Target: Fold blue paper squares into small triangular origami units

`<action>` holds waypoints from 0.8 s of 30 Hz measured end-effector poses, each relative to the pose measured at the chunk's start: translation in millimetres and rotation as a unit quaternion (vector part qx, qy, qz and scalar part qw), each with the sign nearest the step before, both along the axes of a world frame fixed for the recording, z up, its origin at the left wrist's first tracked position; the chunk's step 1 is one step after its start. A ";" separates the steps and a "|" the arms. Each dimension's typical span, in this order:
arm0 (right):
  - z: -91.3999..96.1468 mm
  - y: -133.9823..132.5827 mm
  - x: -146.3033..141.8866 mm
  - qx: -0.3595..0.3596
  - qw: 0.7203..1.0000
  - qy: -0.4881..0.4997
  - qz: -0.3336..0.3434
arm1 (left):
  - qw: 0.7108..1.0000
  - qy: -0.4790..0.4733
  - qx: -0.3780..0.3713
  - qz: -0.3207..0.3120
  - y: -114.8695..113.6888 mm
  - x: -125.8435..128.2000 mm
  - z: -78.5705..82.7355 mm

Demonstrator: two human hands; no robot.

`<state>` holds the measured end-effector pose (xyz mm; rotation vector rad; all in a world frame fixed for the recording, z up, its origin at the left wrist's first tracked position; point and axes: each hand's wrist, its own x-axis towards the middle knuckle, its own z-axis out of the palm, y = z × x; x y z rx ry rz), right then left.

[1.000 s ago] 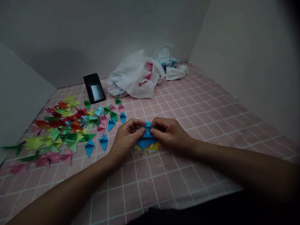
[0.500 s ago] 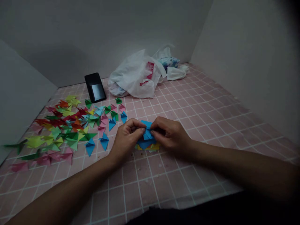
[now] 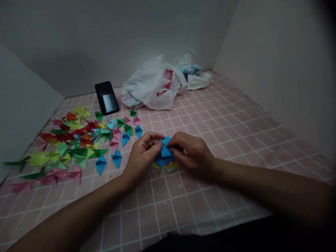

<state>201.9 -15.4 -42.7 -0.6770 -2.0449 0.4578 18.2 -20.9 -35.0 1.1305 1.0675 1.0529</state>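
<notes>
1. Left hand loosened since last frame, curled fingers by the paper; right hand pinches blue folded paper, above yellow paper, right of coloured paper pile.
2. I'd flag slack grip: fold could spring open.

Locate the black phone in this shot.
In the head view, the black phone sits upper left of centre on the pink grid mat, just left of the white plastic bag and beyond the scattered origami pieces.

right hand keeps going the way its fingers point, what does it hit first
The right hand would meet the blue folded paper first; its fingers seem to touch it, though depth is hard to judge.
</notes>
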 end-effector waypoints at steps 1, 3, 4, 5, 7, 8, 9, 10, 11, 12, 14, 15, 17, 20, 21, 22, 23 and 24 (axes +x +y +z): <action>-0.3 -0.1 0.2 -0.001 1.000 0.000 0.002 | 1.000 0.000 0.000 -0.001 0.0 0.2 0.7; -0.9 0.0 0.3 0.001 1.000 0.000 0.007 | 1.000 0.002 0.005 0.002 -0.2 0.5 1.7; -1.1 0.1 0.2 0.002 1.000 -0.001 0.010 | 1.000 0.003 0.007 0.005 -0.3 0.6 2.0; -1.3 0.3 0.0 0.002 1.000 -0.003 0.013 | 1.000 0.001 0.007 0.008 -0.4 0.7 2.1; -1.4 0.8 -0.3 0.002 1.000 -0.009 0.018 | 1.000 -0.003 0.004 0.013 -0.7 0.7 1.4; -1.3 1.0 -0.4 0.002 1.000 -0.012 0.019 | 1.000 -0.007 0.000 0.014 -0.9 0.7 0.7; -1.1 1.1 -0.4 0.001 1.000 -0.015 0.019 | 1.000 -0.012 -0.005 0.013 -1.0 0.6 0.0; -0.9 1.2 -0.3 0.000 1.000 -0.016 0.018 | 1.000 -0.018 -0.010 0.011 -1.0 0.5 -0.7; -0.6 1.2 -0.2 0.001 1.000 -0.016 0.017 | 1.000 -0.023 -0.015 0.009 -1.1 0.4 -1.3; -0.5 1.2 0.0 0.001 1.000 -0.016 0.015 | 0.999 -0.026 -0.019 0.007 -1.2 0.4 -1.7; -0.5 0.9 0.3 0.003 1.000 -0.017 0.016 | 0.999 -0.027 -0.020 0.003 -1.4 0.3 -1.6; -0.7 0.7 0.4 0.005 1.000 -0.018 0.017 | 0.999 -0.027 -0.019 0.001 -1.5 0.5 -1.3; -1.4 0.5 0.3 0.007 1.000 -0.020 0.018 | 0.999 -0.029 -0.015 -0.004 -1.7 0.9 -0.4; -2.6 1.3 -0.1 0.003 1.000 -0.019 0.022 | 1.000 -0.028 -0.010 -0.004 -1.2 1.4 0.0; -2.9 1.8 -0.2 -0.003 1.000 -0.015 0.023 | 1.000 -0.026 -0.008 0.000 -0.9 1.4 -0.3; -3.0 2.4 -0.3 -0.011 1.000 -0.008 0.023 | 1.000 -0.023 -0.008 0.005 -0.5 1.4 -0.7; -2.9 2.8 -0.3 -0.021 1.000 -0.001 0.022 | 1.000 -0.021 -0.008 0.011 -0.1 1.2 -1.2; -2.5 3.2 -0.4 -0.034 0.999 0.007 0.020 | 1.000 -0.020 -0.007 0.018 0.3 1.1 -1.6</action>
